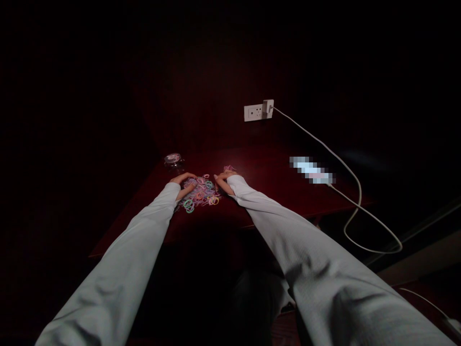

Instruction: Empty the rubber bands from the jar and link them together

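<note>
A loose pile of thin, pastel-coloured hair ties (201, 190) lies on the dark red table (266, 192); pink, mint green, purple and yellow loops show in it. My left hand (184, 179) rests at the pile's left side, its fingers and thumb spread around some of the ties. At the right edge of the pile is my right hand (224, 180), fingers slightly bent and apart, with nothing plainly held. Just beyond that hand sits a small bunch of pink ties (229, 168), partly hidden by it.
A clear jar with a patterned lid (173, 159) stands behind my left hand. To the right lies a blurred, lit phone (311, 170). Its white cable (334, 151) loops past the table edge and up to a charger (267, 106) in the wall socket (253, 113).
</note>
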### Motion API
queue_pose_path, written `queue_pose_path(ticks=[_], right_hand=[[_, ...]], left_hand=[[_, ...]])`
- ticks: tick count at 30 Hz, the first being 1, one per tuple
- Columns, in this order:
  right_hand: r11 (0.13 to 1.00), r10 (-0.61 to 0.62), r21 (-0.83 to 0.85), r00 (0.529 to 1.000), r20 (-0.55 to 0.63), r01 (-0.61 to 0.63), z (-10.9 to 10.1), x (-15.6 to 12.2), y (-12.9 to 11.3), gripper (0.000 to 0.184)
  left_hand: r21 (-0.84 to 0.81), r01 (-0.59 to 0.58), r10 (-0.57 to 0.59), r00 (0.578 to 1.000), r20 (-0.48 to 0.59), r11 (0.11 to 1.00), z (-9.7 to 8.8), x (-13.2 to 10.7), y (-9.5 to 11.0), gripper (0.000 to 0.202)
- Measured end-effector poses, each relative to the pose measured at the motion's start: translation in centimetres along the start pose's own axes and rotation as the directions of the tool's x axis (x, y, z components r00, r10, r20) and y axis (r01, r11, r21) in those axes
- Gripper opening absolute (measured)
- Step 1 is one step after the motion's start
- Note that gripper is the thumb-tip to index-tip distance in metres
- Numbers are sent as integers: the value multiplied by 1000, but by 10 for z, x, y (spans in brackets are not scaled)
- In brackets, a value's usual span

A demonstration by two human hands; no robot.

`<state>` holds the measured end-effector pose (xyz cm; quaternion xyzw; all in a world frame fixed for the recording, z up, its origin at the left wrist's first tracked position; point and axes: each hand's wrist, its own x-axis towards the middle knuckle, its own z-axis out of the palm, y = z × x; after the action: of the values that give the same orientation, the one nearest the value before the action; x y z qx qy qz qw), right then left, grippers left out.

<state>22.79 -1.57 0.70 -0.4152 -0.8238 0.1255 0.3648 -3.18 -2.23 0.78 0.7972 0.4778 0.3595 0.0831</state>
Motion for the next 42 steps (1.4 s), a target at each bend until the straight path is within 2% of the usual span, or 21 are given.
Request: queue_pose_path(ticks=[4, 8, 10, 13, 17, 20, 27, 34, 38, 42], right_hand=[[992, 122, 42, 993, 3, -122, 0, 2, 0, 64], [990, 131, 49, 991, 34, -132, 2, 3, 2, 62], [994, 95, 43, 995, 35, -97, 3, 2, 3, 57], [999, -32, 10, 999, 11, 32, 4, 2, 3, 45], [977, -202, -61, 979, 12, 202, 7, 1, 4, 27], [959, -277, -46, 960, 51, 279, 8, -1, 3, 25], [952, -304, -2, 945, 120, 306, 4, -6, -3, 31], [961, -270, -40, 961, 51, 273, 5, -3, 0, 23], [971, -234, -38, 972, 15, 234, 6, -3, 2, 29], [970, -235, -60, 972, 29, 236, 4, -3, 0, 25]], left_hand=[[-60, -9, 8, 1000, -24, 998, 1, 2, -3, 37], [-72, -34, 32, 999, -27, 997, 0, 4, -5, 36], [-48, -36, 35, 999, -25, 998, -1, 5, -5, 36], [-22, -62, 61, 998, -16, 998, -3, 5, -3, 36], [-13, -120, 120, 993, -10, 993, -3, 2, 2, 36], [6, -130, 130, 991, -11, 991, -3, 2, 2, 35], [82, -178, 178, 984, 7, 981, -9, 3, 0, 34], [103, -244, 244, 970, 10, 964, -14, 3, 9, 27], [97, -272, 268, 962, 56, 957, -14, 2, 8, 27], [98, -262, 252, 962, 105, 960, -12, 1, 6, 29]])
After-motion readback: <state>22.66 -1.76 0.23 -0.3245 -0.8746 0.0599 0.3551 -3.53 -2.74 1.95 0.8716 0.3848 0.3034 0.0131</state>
